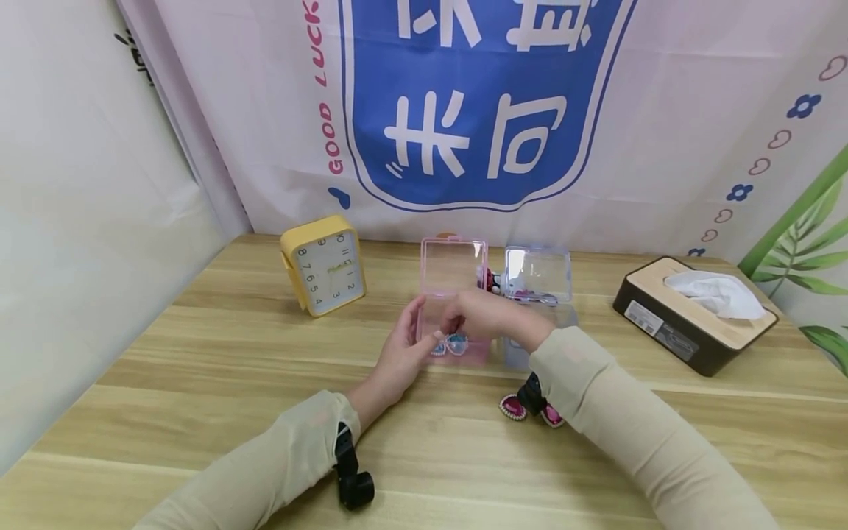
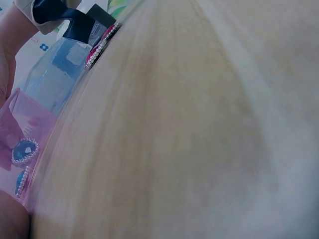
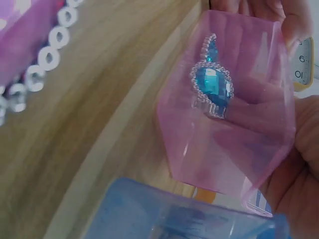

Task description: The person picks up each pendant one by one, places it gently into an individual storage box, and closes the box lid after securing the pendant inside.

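A clear pink plastic box [image 1: 453,266] stands with its lid up. My left hand [image 1: 400,355] grips its left side, thumb at the front corner. My right hand [image 1: 486,315] reaches into the box from the right, fingers curled down onto a blue gem ornament [image 1: 457,343] edged with small clear stones. Through the pink wall in the right wrist view, fingers touch the ornament [image 3: 212,85] and seem to pinch it; the exact hold is partly hidden. The left wrist view shows two blue stones [image 2: 25,151] near the box's front.
To the right is a clear blue box [image 1: 538,274], lid up. Nearer lies a magenta gem ornament [image 1: 512,407], partly behind the right wrist's camera. Behind the boxes are small red and white items [image 1: 492,280]. A yellow clock [image 1: 327,269] and a tissue box [image 1: 695,313] flank them.
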Tool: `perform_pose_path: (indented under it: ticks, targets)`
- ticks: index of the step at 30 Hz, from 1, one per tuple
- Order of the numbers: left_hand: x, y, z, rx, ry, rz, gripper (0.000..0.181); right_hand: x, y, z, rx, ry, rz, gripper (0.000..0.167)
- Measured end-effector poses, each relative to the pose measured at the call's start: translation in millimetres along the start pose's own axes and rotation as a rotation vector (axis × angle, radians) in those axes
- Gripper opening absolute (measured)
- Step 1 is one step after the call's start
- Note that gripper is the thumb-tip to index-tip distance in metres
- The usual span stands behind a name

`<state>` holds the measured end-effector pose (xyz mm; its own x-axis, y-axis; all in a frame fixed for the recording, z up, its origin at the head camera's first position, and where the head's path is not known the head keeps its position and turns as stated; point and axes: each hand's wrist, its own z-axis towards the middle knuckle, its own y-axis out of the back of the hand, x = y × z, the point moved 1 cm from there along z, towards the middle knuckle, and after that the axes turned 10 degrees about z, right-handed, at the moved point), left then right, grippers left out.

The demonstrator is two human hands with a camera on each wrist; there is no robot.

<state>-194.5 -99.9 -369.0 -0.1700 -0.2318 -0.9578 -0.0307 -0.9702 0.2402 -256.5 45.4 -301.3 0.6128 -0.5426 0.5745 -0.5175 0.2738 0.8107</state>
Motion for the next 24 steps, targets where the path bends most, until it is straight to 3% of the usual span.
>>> perform_pose_path:
  ticks: [7, 16, 20, 24]
  targets:
    - [-0.7, -2.7, 0.3, -0.001, 0.023, 0.033, 0.068, -4, 0, -7.5, -0.081, 0.021, 0.02, 0.018]
    - [-1.9, -3.9, 0.2, -0.036, 0.0, -0.06, 0.066, 6, 11, -41.4, -0.234, 0.101, 0.014, 0.019]
    - [-8.7, -1.8, 0.4, -0.088, -0.078, -0.007, 0.063, 7, 14, -61.2, -0.293, 0.107, 0.039, 0.019]
    - [-28.2, -3.3, -0.8, -0.107, -0.176, 0.086, 0.063, 7, 15, -81.9, -0.334, 0.081, 0.1, 0.022]
